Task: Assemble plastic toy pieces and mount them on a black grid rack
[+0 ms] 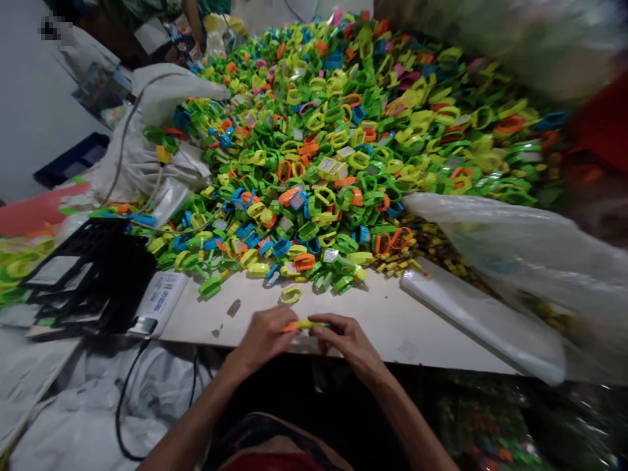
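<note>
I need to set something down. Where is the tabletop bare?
Right: bare tabletop between the right hand and the plastic roll. Left: another patch between the blue-printed white pack and the left hand, with dark marks. Beyond, heaped coloured bands crowd it.

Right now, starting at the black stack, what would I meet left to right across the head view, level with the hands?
Black stack, white printed box, left hand, small multicoloured piece, right hand, whitish plastic roll.
</note>
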`<action>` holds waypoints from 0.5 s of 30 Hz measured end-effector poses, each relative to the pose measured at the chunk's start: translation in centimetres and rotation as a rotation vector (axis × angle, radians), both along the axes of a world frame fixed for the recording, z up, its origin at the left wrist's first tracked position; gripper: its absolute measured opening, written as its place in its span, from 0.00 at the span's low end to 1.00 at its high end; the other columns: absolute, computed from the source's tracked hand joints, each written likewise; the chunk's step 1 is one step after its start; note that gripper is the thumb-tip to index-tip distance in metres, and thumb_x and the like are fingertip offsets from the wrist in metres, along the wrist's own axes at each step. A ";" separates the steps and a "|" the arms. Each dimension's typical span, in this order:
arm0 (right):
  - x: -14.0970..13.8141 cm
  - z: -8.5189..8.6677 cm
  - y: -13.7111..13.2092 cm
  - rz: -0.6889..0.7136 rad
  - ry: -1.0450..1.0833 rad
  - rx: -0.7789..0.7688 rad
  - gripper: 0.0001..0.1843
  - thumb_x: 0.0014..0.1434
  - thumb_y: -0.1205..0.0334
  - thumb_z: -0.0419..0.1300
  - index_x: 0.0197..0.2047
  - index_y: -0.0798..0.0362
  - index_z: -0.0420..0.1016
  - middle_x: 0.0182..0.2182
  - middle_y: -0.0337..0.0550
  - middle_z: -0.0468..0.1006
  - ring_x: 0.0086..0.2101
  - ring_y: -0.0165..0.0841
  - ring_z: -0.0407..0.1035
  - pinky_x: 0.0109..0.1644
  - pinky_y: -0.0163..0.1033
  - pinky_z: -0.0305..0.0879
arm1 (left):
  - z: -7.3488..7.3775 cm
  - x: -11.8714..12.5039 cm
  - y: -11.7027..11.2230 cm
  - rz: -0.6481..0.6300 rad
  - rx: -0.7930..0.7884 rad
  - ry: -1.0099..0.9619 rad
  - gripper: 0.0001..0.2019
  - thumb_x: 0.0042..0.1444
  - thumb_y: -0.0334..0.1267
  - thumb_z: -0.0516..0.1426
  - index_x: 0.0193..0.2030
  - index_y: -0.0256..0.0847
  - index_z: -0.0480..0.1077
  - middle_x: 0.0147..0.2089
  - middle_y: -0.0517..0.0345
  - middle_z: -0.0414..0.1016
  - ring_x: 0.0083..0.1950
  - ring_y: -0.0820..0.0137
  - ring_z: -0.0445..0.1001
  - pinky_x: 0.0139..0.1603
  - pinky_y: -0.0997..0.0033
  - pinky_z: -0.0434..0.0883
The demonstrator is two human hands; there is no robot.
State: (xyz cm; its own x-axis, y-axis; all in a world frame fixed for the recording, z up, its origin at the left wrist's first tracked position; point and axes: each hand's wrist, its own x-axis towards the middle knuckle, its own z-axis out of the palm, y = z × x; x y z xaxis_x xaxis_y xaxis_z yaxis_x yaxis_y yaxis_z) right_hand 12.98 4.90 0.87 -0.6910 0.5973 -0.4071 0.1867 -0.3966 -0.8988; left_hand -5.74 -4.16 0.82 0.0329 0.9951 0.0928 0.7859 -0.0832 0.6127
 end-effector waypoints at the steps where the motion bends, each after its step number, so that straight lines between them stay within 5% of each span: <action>1: 0.0 -0.5 0.3 -0.086 0.010 0.025 0.26 0.46 0.49 0.65 0.47 0.55 0.75 0.29 0.40 0.75 0.22 0.27 0.66 0.28 0.34 0.63 | 0.2 -1.3 -0.2 0.093 0.056 0.079 0.08 0.60 0.38 0.52 0.38 0.41 0.72 0.34 0.54 0.75 0.35 0.67 0.73 0.36 0.71 0.66; 4: 1.9 -1.7 3.2 -0.263 -0.110 0.268 0.30 0.46 0.48 0.63 0.50 0.56 0.72 0.33 0.44 0.74 0.23 0.29 0.67 0.28 0.36 0.65 | 0.4 -4.3 -0.5 0.326 0.242 0.397 0.12 0.59 0.41 0.53 0.47 0.40 0.70 0.47 0.47 0.74 0.48 0.56 0.71 0.47 0.59 0.65; 8: 6.1 -1.3 9.6 -0.358 -0.590 0.825 0.14 0.55 0.60 0.55 0.41 0.58 0.75 0.36 0.49 0.74 0.29 0.33 0.69 0.34 0.39 0.64 | -1.0 -3.3 0.2 0.238 0.333 0.571 0.11 0.58 0.35 0.53 0.47 0.41 0.70 0.49 0.49 0.73 0.51 0.57 0.69 0.52 0.55 0.63; 12: 6.7 -0.5 14.1 -0.091 -1.125 1.136 0.15 0.58 0.70 0.48 0.40 0.54 0.75 0.45 0.51 0.71 0.36 0.36 0.69 0.33 0.37 0.58 | -3.2 0.0 2.5 0.234 0.217 0.600 0.15 0.57 0.30 0.52 0.51 0.40 0.68 0.47 0.48 0.73 0.48 0.58 0.69 0.50 0.58 0.64; 15: 5.9 -0.9 15.5 0.088 -1.188 1.270 0.15 0.59 0.72 0.47 0.41 0.55 0.74 0.46 0.53 0.71 0.39 0.37 0.67 0.32 0.36 0.55 | -3.9 0.8 4.7 0.302 0.140 0.568 0.13 0.57 0.31 0.54 0.48 0.39 0.69 0.46 0.50 0.71 0.49 0.59 0.67 0.52 0.58 0.64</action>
